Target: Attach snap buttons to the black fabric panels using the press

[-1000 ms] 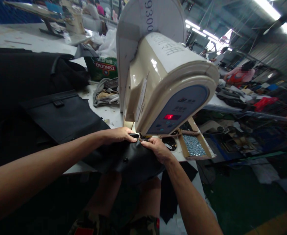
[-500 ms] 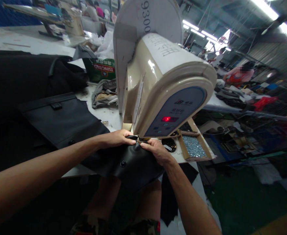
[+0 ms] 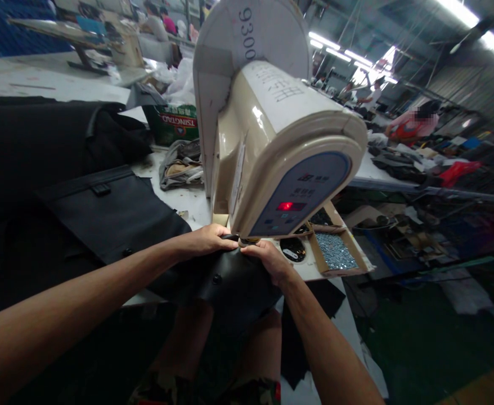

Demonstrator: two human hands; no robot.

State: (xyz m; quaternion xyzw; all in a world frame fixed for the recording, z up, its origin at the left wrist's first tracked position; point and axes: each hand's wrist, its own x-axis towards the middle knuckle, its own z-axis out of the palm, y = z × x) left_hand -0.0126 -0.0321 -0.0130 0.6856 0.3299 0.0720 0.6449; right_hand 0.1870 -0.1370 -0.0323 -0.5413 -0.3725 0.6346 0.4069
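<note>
A black sheet of leather-like material (image 3: 238, 287) hangs over the table's front edge toward my knees, with a round black snap (image 3: 217, 279) fixed in it. My left hand (image 3: 213, 239) pinches the upper edge of this sheet from the left. On the other side, my right hand (image 3: 270, 259) grips the same edge, its fingertips close to the left ones. Both hands are right under the head of a cream snap-fastening machine (image 3: 268, 140) with a lit red display (image 3: 292, 206). The machine's working point is mostly hidden by my fingers and the housing.
Right of the machine, a cardboard box (image 3: 335, 251) holds many small metal parts, beside a round dish of black pieces (image 3: 292, 250). Black panels (image 3: 112, 208) and a thick black pile (image 3: 40, 146) lie left. Behind stands a green carton (image 3: 173, 121). People work in the background.
The sheet has shifted slightly under my fingers, and its snap sits a little higher and further right. My hands have drawn marginally closer together at the machine. The view has tilted slightly.
</note>
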